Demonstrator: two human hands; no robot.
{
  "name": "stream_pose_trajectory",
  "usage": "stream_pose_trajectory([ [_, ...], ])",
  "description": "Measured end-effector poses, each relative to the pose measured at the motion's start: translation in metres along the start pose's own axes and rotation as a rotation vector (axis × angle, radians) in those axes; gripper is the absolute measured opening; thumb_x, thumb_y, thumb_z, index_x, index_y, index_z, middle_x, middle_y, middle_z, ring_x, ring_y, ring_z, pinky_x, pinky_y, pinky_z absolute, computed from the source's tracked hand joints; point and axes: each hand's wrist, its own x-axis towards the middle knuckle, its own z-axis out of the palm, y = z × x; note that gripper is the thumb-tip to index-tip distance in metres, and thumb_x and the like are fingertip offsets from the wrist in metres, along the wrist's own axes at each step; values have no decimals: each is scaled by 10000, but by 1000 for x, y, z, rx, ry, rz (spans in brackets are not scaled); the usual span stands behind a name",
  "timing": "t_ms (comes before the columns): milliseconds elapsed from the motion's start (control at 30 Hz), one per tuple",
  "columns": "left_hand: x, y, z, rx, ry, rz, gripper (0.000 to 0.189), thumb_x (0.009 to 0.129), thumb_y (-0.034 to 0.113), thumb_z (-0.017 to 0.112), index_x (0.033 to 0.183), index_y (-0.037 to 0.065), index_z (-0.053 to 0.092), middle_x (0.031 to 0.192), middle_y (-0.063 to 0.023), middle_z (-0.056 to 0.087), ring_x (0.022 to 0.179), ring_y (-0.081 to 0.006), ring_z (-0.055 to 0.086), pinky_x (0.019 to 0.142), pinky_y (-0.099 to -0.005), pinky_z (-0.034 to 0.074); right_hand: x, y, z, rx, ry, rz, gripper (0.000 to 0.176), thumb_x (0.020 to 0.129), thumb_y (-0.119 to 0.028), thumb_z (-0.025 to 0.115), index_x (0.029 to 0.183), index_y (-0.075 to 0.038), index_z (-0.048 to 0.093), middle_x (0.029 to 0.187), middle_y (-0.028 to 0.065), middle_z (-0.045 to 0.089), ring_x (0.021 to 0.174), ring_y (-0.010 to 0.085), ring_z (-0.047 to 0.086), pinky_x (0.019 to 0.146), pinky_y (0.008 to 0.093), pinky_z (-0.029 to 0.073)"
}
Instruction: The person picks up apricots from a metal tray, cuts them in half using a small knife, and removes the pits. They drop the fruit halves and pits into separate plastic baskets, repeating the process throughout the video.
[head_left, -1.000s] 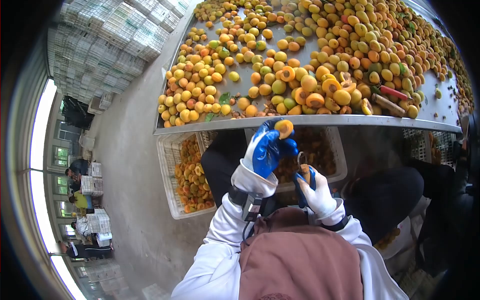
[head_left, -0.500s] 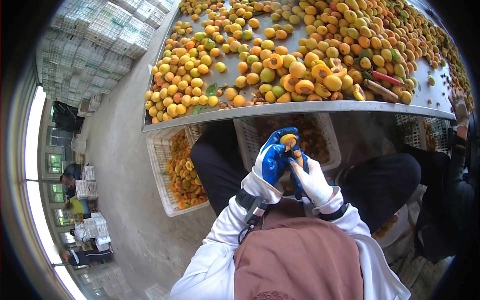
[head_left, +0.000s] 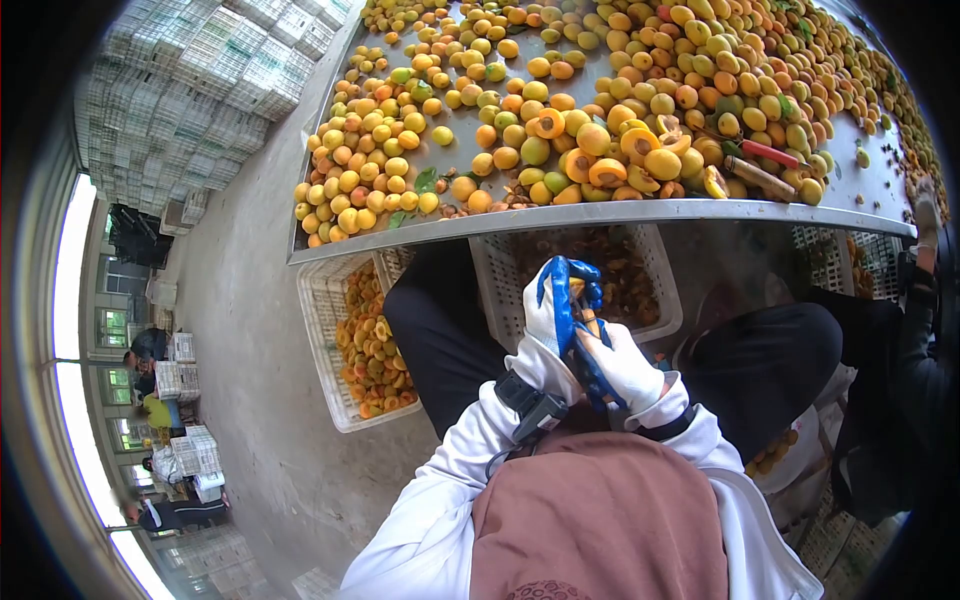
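My left hand [head_left: 560, 302], in a white and blue glove, is closed around an apricot [head_left: 577, 287], which is mostly hidden by the fingers. Against it my right hand [head_left: 618, 368], gloved the same way, grips a small knife by its wooden handle [head_left: 590, 322]; its blade is hard to make out. Both hands are over my lap, in front of the metal table [head_left: 600, 212]. Whole and halved apricots [head_left: 607, 172] are heaped on that table beyond the hands.
Under the table edge stand a white crate of apricot halves [head_left: 335, 385] and another crate [head_left: 668, 300] with darker pieces. A red-handled tool [head_left: 770, 154] lies among the fruit. A co-worker's hand [head_left: 927, 215] is at the far right. Crates are stacked at the left [head_left: 190, 90].
My left hand has turned and its fingers now cover the apricot, which showed more before. My right hand has barely moved and still grips the handle.
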Motion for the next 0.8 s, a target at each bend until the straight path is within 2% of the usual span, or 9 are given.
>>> stream_pose_trajectory([
  [67, -2, 8, -1, 4, 0, -29, 484, 1051, 438, 457, 944, 8, 654, 740, -95, 634, 655, -167, 621, 637, -297, 533, -2, -8, -10, 331, -230, 302, 254, 1034, -314, 551, 985, -71, 602, 715, -3, 553, 572, 83, 502, 492, 261, 416],
  [233, -1, 27, -5, 34, -164, -65, 496, 1049, 455, 447, 945, 9, 637, 760, -109, 642, 696, -207, 661, 659, -343, 564, -8, -16, -13, 523, -311, 378, 262, 1024, -380, 565, 967, -125, 551, 616, -29, 452, 435, 92, 420, 383, 250, 340],
  [333, -1, 28, -3, -244, -135, -191, 511, 1045, 468, 462, 953, 2, 649, 797, -121, 664, 755, -241, 693, 713, -362, 582, -9, -19, -13, 651, -384, 341, 277, 1030, -368, 558, 926, -112, 555, 606, -27, 455, 426, 91, 419, 379, 261, 346],
  [367, -2, 29, -2, -373, -109, -235, 508, 1045, 457, 477, 952, -8, 659, 813, -120, 673, 765, -242, 706, 718, -348, 588, -8, -17, -12, 648, -385, 342, 277, 1030, -368, 558, 926, -112, 555, 606, -27, 455, 426, 91, 419, 379, 261, 346],
  [467, -7, 29, 2, -271, -47, -191, 505, 1042, 453, 488, 922, -6, 661, 782, -123, 669, 691, -258, 700, 665, -357, 593, 0, 3, -3, 105, -130, 142, 280, 1031, -307, 561, 929, -52, 614, 672, -16, 544, 548, 73, 490, 487, 257, 412],
  [567, -8, 22, 1, -160, 46, -189, 502, 1046, 441, 490, 900, -10, 655, 778, -117, 670, 620, -234, 684, 594, -335, 578, -2, 6, 8, 47, -63, 9, 279, 1025, -306, 571, 957, -40, 622, 693, -8, 563, 579, 71, 516, 517, 245, 436],
  [700, -11, 20, -2, 24, 54, -39, 498, 1066, 395, 457, 865, -19, 648, 754, -117, 656, 643, -199, 668, 590, -324, 554, -3, 0, -4, 229, -201, 224, 280, 1019, -321, 581, 936, -55, 618, 686, 6, 569, 527, 83, 513, 460, 246, 422],
  [767, -15, 22, 0, 331, 35, 234, 498, 1070, 383, 453, 876, -31, 650, 774, -121, 666, 654, -192, 665, 618, -305, 547, -9, -12, -6, 500, -346, 385, 293, 1006, -348, 599, 905, -73, 608, 673, 17, 565, 472, 99, 501, 402, 250, 398],
  [800, -15, 22, 1, 334, 25, 249, 498, 1073, 373, 450, 884, -41, 653, 783, -128, 671, 663, -189, 665, 646, -295, 544, -10, -13, -6, 533, -362, 410, 290, 997, -366, 610, 916, -88, 596, 649, 22, 551, 435, 108, 483, 370, 261, 376],
])
